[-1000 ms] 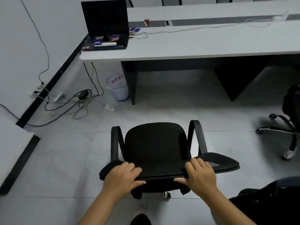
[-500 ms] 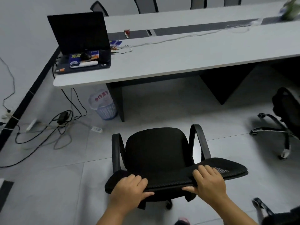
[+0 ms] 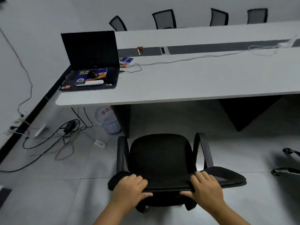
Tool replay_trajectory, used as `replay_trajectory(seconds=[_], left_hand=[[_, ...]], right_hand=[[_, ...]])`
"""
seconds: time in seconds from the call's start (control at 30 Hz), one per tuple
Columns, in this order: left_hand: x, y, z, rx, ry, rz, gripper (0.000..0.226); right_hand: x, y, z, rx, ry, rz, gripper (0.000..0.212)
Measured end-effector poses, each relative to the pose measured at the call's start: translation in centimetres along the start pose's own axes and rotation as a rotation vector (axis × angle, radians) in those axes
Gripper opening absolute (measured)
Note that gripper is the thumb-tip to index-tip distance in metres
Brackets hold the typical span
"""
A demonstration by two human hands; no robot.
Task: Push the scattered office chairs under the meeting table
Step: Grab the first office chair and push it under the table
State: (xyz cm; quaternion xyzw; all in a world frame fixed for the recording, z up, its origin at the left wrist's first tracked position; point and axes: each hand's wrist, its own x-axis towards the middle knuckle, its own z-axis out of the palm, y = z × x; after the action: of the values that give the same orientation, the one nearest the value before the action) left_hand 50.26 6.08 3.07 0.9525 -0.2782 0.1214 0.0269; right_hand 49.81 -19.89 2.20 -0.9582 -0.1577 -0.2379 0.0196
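1. The left hand (image 3: pixel 131 187) holds the top of the chair back. Its fingers (image 3: pixel 137 180) curl over the top and the thumb sits under the near side.
2. The right hand (image 3: pixel 205 186) holds the same top edge further right. Its fingers curl over the top and the thumb tucks under.
3. The chair (image 3: pixel 159 161) is black, with a mesh back and two armrests. Its seat faces the table.
4. The chair stands on the floor (image 3: pixel 68 189), just in front of the long near edge of the table (image 3: pixel 194 82). The seat is not under the tabletop yet.
5. A dark table leg (image 3: pixel 124 118) stands just beyond the chair's left armrest.
6. An open laptop (image 3: pixel 90 62) sits at the near left corner of the tabletop. A white remote (image 3: pixel 89 82) and a blue booklet (image 3: pixel 92 73) lie on it.
7. A white cable (image 3: pixel 203 57) runs along the tabletop toward the far right.
8. A bin (image 3: pixel 108 122) stands on the floor under the left end of the table.
9. Black cables (image 3: pixel 53 140) lie on the floor near the left wall.
10. Four more chairs (image 3: pixel 164 19) stand along the far edge of the table.
11. Part of another chair base (image 3: pixel 288 161) shows at the right edge of the view.
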Motion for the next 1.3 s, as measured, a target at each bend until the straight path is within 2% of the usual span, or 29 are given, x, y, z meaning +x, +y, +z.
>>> replay_trajectory(seconds=[0.17,0.3,0.43,0.53,0.6,0.73,0.83,0.9,1.17,1.3], left_hand=[[3.4,-0.5,1.2,-0.081,-0.005,-0.202,0.041],[5.8,-1.6,1.3,-0.121,-0.066,-0.246,0.036],[8.1,-3.7,2.3,-0.113,0.006,-0.175,0.036],[9.8,-5.5,3.4,-0.073,0.108,-0.12,0.069],[10.7,-6.5,3.3,-0.042,0.141,-0.145,0.075],[13.5,-8.7,3.8,-0.017,0.126,-0.204,0.07],[15.8,-11.5,4.6,-0.037,0.076,-0.238,0.045],[17.4,-13.3,5.2,-0.02,0.049,-0.227,0.038],[23.8,-22.7,7.2,0.03,0.036,-0.134,0.043],[25.2,-26.7,7.7,0.005,0.088,-0.166,0.069]], right_hand=[[4.3,2.6,2.7,0.002,0.004,-0.067,0.07],[6.6,3.9,3.6,0.035,-0.021,-0.044,0.072],[8.5,4.7,4.9,0.057,0.015,-0.046,0.071],[10.1,5.2,6.4,0.026,0.069,-0.057,0.066],[11.4,5.3,7.0,0.034,0.07,-0.075,0.062],[15.5,5.6,8.0,0.033,0.006,-0.07,0.069],[18.7,5.5,9.8,0.021,-0.012,-0.042,0.07],[20.6,5.6,11.4,0.031,-0.008,-0.027,0.069],[28.9,4.6,15.8,0.026,0.001,0.034,0.069],[32.8,3.3,17.5,-0.01,0.007,0.004,0.069]])
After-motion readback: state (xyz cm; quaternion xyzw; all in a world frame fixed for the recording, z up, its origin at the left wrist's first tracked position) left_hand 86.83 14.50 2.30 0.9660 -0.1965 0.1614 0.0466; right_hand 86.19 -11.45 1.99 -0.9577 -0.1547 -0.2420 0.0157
